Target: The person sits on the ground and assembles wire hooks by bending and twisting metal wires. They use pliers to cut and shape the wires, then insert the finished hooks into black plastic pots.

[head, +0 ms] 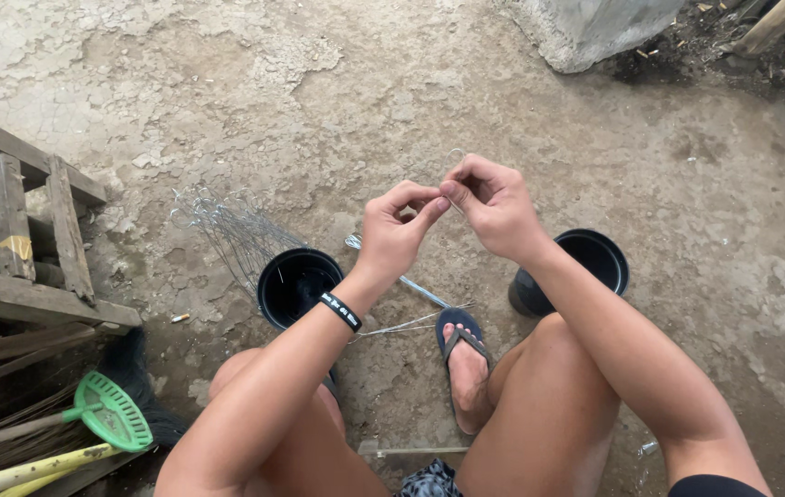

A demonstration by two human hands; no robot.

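While you sit over the cracked floor, your left hand [397,230] and right hand [494,204] meet, both pinching a thin wire [438,170]. Two black pots [299,285] flank your sandalled foot [466,368].

Both my arms are stretched out in front of me, elbows resting roughly over my bent knees, forearms angling in toward each other so my hands meet in the middle. My left hand [395,232] is up with the wrist cocked back a bit, thumb and forefinger pinched together at the tips, other fingers curled in loose. My right hand [494,204] sits just beside it, knuckles up, fingers folded down into a pinch too, its fingertips touching the left ones. There's a black band round my left wrist. Right forearm runs long and straight back toward my shoulder.
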